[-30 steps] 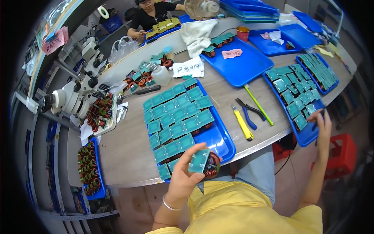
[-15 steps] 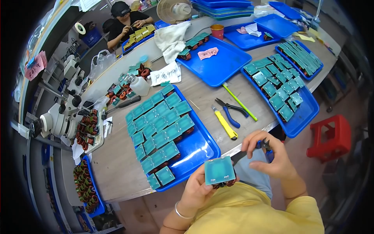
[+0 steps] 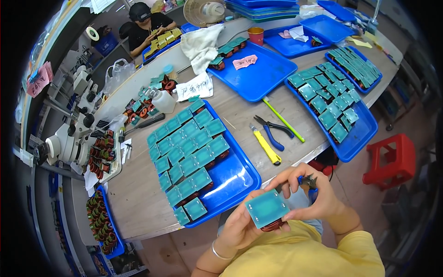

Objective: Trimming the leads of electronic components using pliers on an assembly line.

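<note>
Low in front of my yellow shirt, my left hand [image 3: 234, 231] grips a copper-wound coil with a teal square board [image 3: 266, 209] on top. The board is tilted, and bright solder points show near its edges. My right hand [image 3: 326, 201] touches the board's right side with thumb and fingers. Blue-handled cutters [image 3: 312, 188] are tucked in that same hand, jaws up and away from the board. Beyond my hands a blue tray [image 3: 235, 177] bears rows of similar teal-topped coils [image 3: 188, 145].
On the bench lie a yellow utility knife [image 3: 266, 147], blue-black pliers [image 3: 276, 131] and a green stick [image 3: 284, 121]. More teal-topped coils fill a right-hand tray [image 3: 357, 138]. Microscopes [image 3: 62, 145] stand left. A co-worker [image 3: 150, 27] sits behind the partition; a red stool [image 3: 390, 161] stands right.
My right hand has come left and down onto the board, cutters still in it. The coil has turned and tilted in my left hand and moved slightly right.
</note>
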A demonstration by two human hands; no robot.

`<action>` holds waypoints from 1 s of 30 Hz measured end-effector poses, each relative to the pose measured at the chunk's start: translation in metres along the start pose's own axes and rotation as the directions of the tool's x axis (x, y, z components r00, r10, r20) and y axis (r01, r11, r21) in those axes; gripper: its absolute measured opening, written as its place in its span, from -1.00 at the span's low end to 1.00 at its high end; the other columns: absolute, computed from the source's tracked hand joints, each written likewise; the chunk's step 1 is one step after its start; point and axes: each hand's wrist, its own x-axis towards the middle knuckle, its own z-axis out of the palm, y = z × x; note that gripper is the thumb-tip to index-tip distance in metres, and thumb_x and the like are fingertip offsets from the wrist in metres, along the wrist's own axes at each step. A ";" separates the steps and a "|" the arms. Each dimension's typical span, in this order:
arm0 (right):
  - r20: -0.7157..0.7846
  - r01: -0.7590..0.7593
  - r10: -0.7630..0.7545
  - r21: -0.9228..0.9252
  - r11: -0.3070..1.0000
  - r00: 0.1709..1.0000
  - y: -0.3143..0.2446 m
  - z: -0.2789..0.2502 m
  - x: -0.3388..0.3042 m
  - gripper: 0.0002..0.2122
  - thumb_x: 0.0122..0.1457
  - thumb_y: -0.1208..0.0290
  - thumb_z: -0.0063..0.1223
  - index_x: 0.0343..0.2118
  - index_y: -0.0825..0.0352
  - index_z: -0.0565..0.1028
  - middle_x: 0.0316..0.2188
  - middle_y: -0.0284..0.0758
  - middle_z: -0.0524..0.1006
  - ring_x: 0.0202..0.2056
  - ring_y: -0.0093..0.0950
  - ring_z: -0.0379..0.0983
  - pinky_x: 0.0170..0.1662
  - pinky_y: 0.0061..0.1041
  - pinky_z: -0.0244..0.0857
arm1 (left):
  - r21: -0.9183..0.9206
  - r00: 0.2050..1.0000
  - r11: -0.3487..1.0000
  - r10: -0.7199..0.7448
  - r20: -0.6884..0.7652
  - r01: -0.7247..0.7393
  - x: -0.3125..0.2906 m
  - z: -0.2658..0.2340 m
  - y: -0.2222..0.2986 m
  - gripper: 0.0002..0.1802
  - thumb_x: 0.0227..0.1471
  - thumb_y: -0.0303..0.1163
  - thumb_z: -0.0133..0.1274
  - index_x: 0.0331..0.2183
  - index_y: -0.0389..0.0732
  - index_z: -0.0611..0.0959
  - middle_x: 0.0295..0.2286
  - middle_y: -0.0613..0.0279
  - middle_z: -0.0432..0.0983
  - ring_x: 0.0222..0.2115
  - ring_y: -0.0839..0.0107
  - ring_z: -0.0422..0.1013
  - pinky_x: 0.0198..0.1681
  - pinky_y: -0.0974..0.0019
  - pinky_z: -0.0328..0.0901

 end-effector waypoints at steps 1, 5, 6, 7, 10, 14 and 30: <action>-0.005 0.017 -0.017 -0.072 0.997 1.000 0.000 -0.001 -0.002 -0.60 -0.22 0.48 0.33 -0.40 0.29 0.26 -0.20 -0.10 0.45 -0.32 -0.58 0.32 -0.20 -0.57 0.24 | 0.001 1.000 1.000 0.001 0.001 -0.001 0.000 0.004 0.001 -0.37 0.09 -0.07 -0.14 0.06 -0.24 0.11 -0.03 -0.08 0.21 -0.12 -0.02 0.33 -0.10 0.13 0.28; -0.067 0.044 -0.060 -0.220 0.974 0.996 -0.001 -0.001 -0.006 -0.59 -0.23 0.42 0.36 -0.42 0.31 0.28 -0.22 -0.20 0.47 -0.28 -0.52 0.38 -0.24 -0.57 0.28 | 0.196 0.980 0.977 0.116 -0.163 -0.083 0.001 0.019 -0.002 -0.28 -0.04 -0.15 0.04 0.05 -0.25 0.11 -0.06 -0.12 0.21 -0.11 0.04 0.31 -0.14 0.12 0.31; -0.071 0.044 -0.061 -0.223 0.974 0.996 -0.002 0.000 -0.007 -0.59 -0.23 0.42 0.36 -0.42 0.31 0.28 -0.22 -0.20 0.47 -0.28 -0.52 0.38 -0.24 -0.57 0.28 | 0.285 0.958 0.950 0.192 -0.213 -0.127 0.000 0.019 -0.005 -0.21 -0.12 -0.17 0.13 0.05 -0.26 0.13 -0.13 -0.19 0.27 -0.17 0.03 0.36 -0.18 0.13 0.35; -0.074 0.085 -0.110 -0.282 0.956 0.991 -0.002 0.001 -0.007 -0.59 -0.24 0.41 0.37 -0.42 0.31 0.28 -0.24 -0.21 0.48 -0.29 -0.51 0.39 -0.26 -0.57 0.29 | 0.283 0.959 0.951 0.188 -0.210 -0.125 -0.001 0.018 -0.005 -0.21 -0.12 -0.17 0.13 0.05 -0.26 0.13 -0.13 -0.19 0.27 -0.17 0.03 0.36 -0.18 0.13 0.35; -0.065 0.151 -0.186 -0.356 0.922 0.980 -0.004 0.003 -0.006 -0.59 -0.24 0.40 0.37 -0.43 0.30 0.28 -0.26 -0.22 0.49 -0.30 -0.48 0.40 -0.28 -0.57 0.30 | 0.317 0.965 0.944 0.160 -0.207 -0.088 -0.006 0.013 -0.005 -0.18 -0.20 -0.41 0.20 0.04 -0.23 0.11 -0.02 0.09 0.14 0.00 0.33 0.16 -0.02 0.20 0.20; -0.038 0.218 -0.255 -0.405 0.888 0.966 -0.007 0.006 -0.007 -0.60 -0.24 0.41 0.37 -0.45 0.31 0.28 -0.25 -0.20 0.49 -0.33 -0.46 0.40 -0.29 -0.57 0.30 | 0.520 0.950 0.850 0.221 -0.219 -0.078 -0.004 0.012 -0.006 -0.19 -0.27 -0.48 0.25 0.01 -0.23 0.18 -0.02 0.12 0.14 0.00 0.37 0.16 0.03 0.29 0.12; -0.025 0.192 -0.230 -0.469 0.862 0.973 -0.011 0.008 -0.008 -0.50 -0.34 0.45 0.43 -0.44 0.25 0.22 -0.32 -0.15 0.50 -0.36 -0.56 0.36 -0.30 -0.64 0.23 | 0.584 0.946 0.804 0.264 -0.187 -0.109 -0.005 0.012 -0.008 -0.25 -0.29 -0.32 0.32 -0.09 -0.28 0.27 -0.05 0.13 0.18 -0.03 0.38 0.20 -0.02 0.33 0.18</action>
